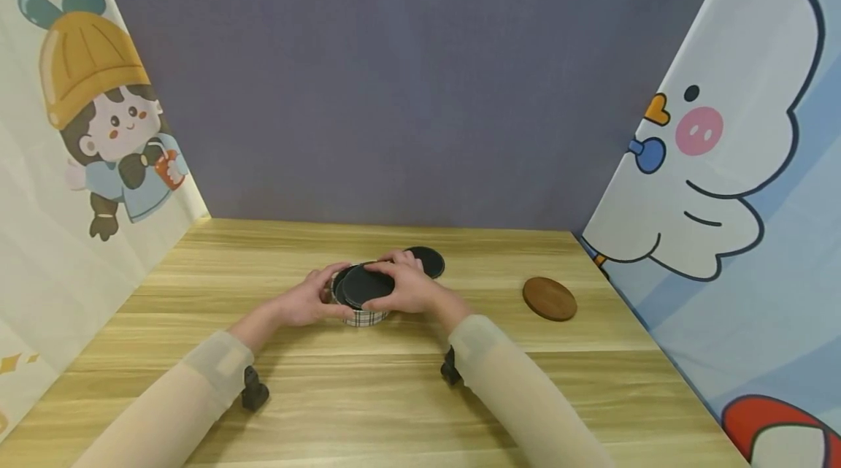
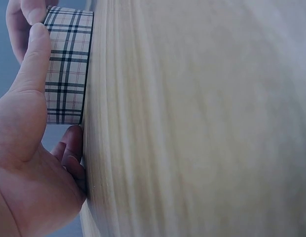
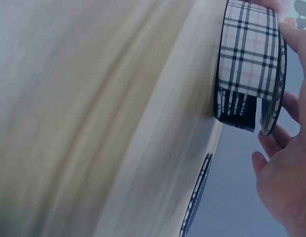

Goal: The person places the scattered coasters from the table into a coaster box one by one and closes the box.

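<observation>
A round plaid coaster holder (image 1: 364,318) stands on the table, with a notch in its wall visible in the right wrist view. My left hand (image 1: 302,300) grips its left side, thumb along the near wall (image 2: 69,64); its far fingers are partly hidden. With thumb and fingertips, my right hand (image 1: 414,288) pinches the edge of a round black coaster (image 1: 369,285) at the holder's top. That coaster (image 3: 275,106) is slightly tilted over the rim, its underside patterned. Beneath it, the holder's inside is mostly hidden.
Another black coaster (image 1: 430,262) lies on the table just behind my right hand. A round brown wooden disc (image 1: 550,298) lies farther right. The wooden tabletop (image 1: 355,409) meets a grey panel (image 1: 394,88) at the back and printed cloth walls on both sides.
</observation>
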`<state>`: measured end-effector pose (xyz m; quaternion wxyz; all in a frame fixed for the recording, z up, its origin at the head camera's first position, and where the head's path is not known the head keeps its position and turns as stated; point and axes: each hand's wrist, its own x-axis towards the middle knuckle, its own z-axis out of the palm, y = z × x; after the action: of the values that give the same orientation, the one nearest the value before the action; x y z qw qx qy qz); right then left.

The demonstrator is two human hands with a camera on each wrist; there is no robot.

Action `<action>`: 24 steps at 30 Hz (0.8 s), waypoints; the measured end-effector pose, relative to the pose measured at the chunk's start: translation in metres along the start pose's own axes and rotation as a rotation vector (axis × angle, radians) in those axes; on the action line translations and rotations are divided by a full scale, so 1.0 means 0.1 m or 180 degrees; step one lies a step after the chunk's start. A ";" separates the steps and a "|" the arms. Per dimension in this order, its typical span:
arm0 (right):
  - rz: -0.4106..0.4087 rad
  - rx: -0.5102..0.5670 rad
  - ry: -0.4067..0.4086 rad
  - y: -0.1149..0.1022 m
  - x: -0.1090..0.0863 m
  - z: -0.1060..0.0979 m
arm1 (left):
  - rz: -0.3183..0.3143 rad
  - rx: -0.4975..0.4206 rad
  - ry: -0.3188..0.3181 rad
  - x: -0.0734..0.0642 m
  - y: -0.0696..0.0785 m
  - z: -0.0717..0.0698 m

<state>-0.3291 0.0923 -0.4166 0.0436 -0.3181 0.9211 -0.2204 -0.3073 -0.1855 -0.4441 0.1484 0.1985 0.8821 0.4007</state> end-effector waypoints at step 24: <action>0.0004 0.0250 -0.0232 0.02 0.07 0.09 | -0.0027 -0.0167 -0.0088 -0.01 -0.01 -0.02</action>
<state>-0.3337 0.0859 -0.4255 0.0897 -0.3234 0.9097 -0.2447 -0.3075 -0.1878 -0.4433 0.1674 0.1963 0.8699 0.4203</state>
